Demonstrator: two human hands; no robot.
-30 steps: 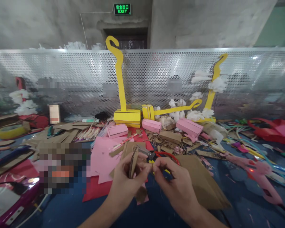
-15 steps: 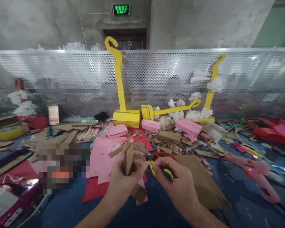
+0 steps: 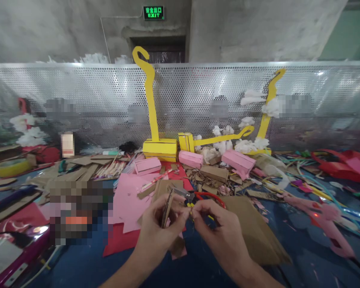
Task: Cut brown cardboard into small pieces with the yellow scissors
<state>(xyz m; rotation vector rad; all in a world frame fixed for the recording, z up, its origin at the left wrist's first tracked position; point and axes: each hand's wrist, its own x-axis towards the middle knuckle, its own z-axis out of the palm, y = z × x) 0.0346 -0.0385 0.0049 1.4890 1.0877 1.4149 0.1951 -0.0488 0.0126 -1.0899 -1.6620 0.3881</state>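
Note:
My left hand [image 3: 165, 224] is closed around a small brown cardboard piece [image 3: 167, 208], which stands on edge between thumb and fingers. My right hand [image 3: 219, 228] pinches close beside the left fingertips; whatever lies between its fingers is too small to make out. Behind the hands are scissors or pliers with red handles [image 3: 211, 195] and a grey metal head. Under my left hand lie pink paper sheets [image 3: 130, 200] and a red sheet [image 3: 120, 242]. A flat brown cardboard sheet [image 3: 255, 228] is right of my right hand.
Yellow box with a tall hooked neck [image 3: 159, 149] stands at the back. Pink boxes [image 3: 238, 161] and cardboard scraps [image 3: 202, 178] lie before it. A pink glue gun [image 3: 327, 220] is at the right, a yellow tape roll [image 3: 10, 168] at the far left. Perforated metal panel [image 3: 108, 104] behind.
The cardboard piece in my left hand has turned to show its edge more. My right hand's fingers have drawn closer to my left fingertips, hiding more of the yellow behind them.

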